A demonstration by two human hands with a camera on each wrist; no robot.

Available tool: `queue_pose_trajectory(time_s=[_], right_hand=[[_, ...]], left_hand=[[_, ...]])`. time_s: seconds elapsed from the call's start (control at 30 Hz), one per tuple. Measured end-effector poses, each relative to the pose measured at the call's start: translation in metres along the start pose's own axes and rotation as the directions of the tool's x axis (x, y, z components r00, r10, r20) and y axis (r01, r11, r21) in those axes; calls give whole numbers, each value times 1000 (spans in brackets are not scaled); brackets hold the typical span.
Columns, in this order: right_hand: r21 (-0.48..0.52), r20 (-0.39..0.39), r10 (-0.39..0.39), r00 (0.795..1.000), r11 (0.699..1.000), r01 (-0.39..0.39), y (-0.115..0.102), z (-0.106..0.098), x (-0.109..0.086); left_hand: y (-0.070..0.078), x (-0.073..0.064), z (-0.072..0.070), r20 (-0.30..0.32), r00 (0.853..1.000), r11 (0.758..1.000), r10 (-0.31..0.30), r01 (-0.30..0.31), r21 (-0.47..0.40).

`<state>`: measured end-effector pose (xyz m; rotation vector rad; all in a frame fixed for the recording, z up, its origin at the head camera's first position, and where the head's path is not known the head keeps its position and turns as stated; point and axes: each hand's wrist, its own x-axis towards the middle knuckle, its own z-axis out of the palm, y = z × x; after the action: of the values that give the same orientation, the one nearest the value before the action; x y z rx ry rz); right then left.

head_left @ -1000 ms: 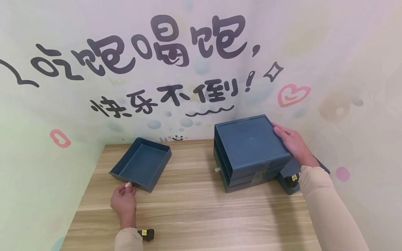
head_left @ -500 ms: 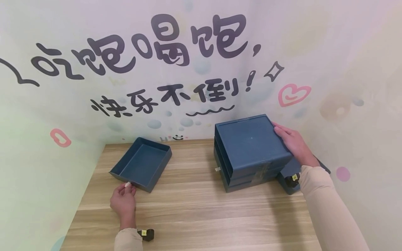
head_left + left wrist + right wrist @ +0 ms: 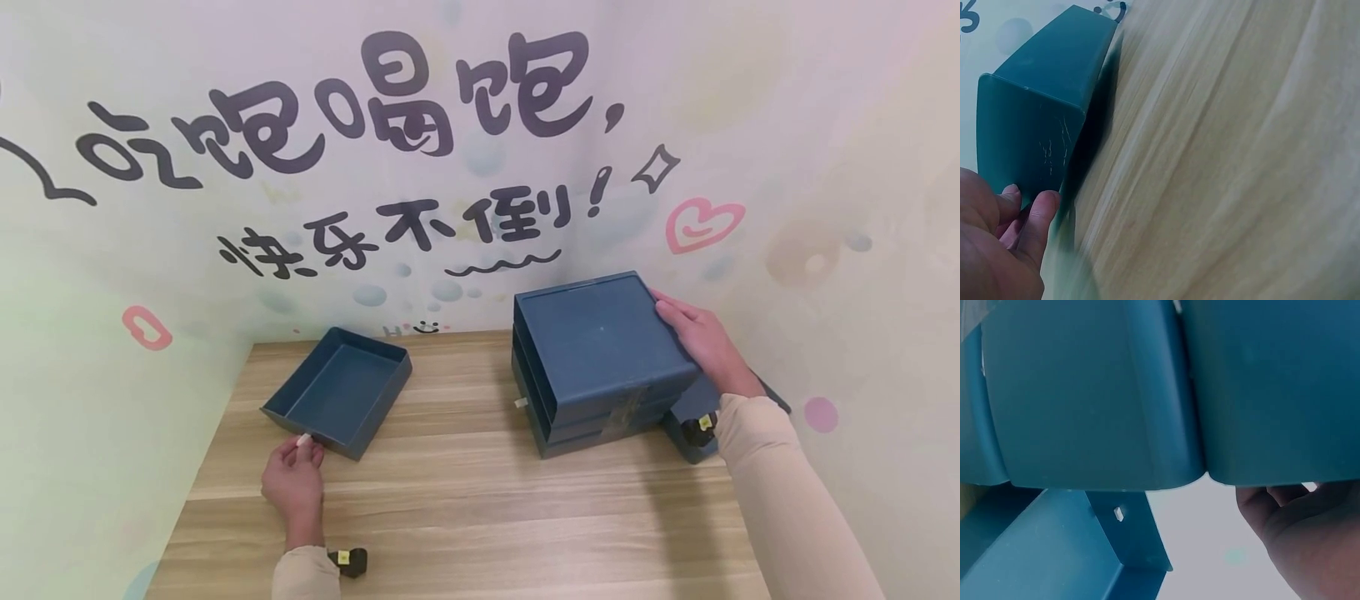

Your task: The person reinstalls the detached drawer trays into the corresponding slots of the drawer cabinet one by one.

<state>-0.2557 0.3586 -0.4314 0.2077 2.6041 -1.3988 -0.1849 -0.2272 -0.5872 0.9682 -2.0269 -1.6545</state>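
A blue drawer lies open side up at the left of the table, pulled clear of any cabinet. At its near edge my left hand pinches a small white knob; in the left wrist view the fingers cover the knob against the scratched front panel. A blue drawer cabinet stands right of centre, with open upper slots facing left and a white knob low on that side. My right hand holds the cabinet's right edge, thumb at the top, the other fingers mostly hidden behind.
Another blue drawer lies right of the cabinet, partly hidden by my right wrist. A strip of clear tape crosses the cabinet's near side. The wood-grain table meets a printed wall at the back.
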Motion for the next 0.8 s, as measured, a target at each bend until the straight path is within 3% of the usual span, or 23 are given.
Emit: queue_pose_trajectory(time_s=[0.47,0.8], right_hand=[[-4,1,-14,1000,1000,14,-3,0,-2],[-5,-5,-25,1000,1000,25,-3,0,-2]], left_hand=[[-1,0,1,-9,999,996,43,-44,-83],[15,-5,0,10,998,992,65,-63,-111]])
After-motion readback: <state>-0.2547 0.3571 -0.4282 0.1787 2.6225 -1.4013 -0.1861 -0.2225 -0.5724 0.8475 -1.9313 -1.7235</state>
